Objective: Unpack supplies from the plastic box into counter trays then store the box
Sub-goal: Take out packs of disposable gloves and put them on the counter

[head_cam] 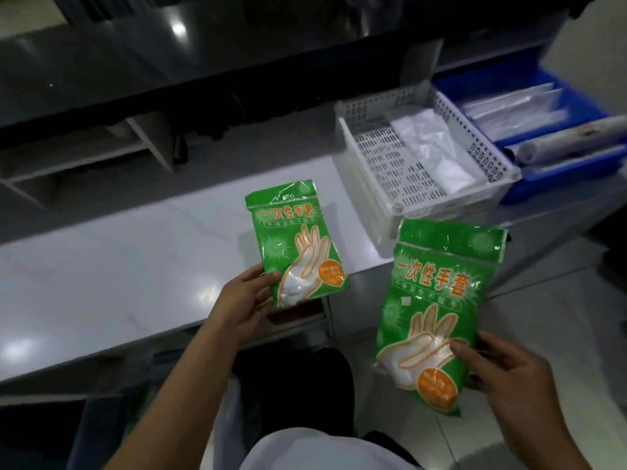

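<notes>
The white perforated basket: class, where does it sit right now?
In the head view, the white perforated basket sits on the pale counter at its right end, directly left of the blue tray and beyond both green glove packets.

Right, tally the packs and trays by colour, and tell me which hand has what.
Green disposable-glove packs: 2, one in the left hand at, one in the right hand at.
White perforated tray: 1, holding white plastic bags.
Blue tray: 1, holding clear-wrapped items.
Total: 4 (2 packs, 2 trays).
</notes>
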A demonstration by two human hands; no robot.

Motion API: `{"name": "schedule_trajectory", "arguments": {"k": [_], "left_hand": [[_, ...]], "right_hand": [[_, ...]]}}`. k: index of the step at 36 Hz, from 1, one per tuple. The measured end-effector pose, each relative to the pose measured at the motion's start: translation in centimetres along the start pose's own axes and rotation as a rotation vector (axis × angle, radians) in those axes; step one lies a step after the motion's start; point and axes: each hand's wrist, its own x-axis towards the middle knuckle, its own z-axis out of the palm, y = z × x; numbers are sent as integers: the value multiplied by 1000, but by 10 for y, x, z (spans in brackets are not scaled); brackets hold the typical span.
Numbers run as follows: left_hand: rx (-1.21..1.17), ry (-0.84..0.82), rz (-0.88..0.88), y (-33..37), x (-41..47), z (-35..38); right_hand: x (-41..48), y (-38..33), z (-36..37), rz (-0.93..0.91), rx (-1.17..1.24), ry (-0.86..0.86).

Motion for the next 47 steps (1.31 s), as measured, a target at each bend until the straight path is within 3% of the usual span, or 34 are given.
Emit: {"name": "schedule_trajectory", "arguments": {"k": [8,17,25,28,31,37,43,47], "left_hand": [[188,-75,-38,28,57,25],[353,35,40,46,109,-3],[1230,386,402,61,117,-65],[1464,370,205,67,124,-87],[1477,298,85,71,133,-98],[1475,243,-38,96,150,-91],[1460,250,-44,108,146,-83],[1209,166,147,112,137,-76]], "right_hand": [[20,-32,19,-85,7,47],[80,-92,95,-35,-48,-54],[146,-107,180,172,-110,-298],[168,-104,209,223,-123,-356],[187,-100,226,271,-178,-428],[205,-56,240,322,-509,-329],[213,-46,234,238,-670,-310],[213,-47,232,149,-747,-292]]}}
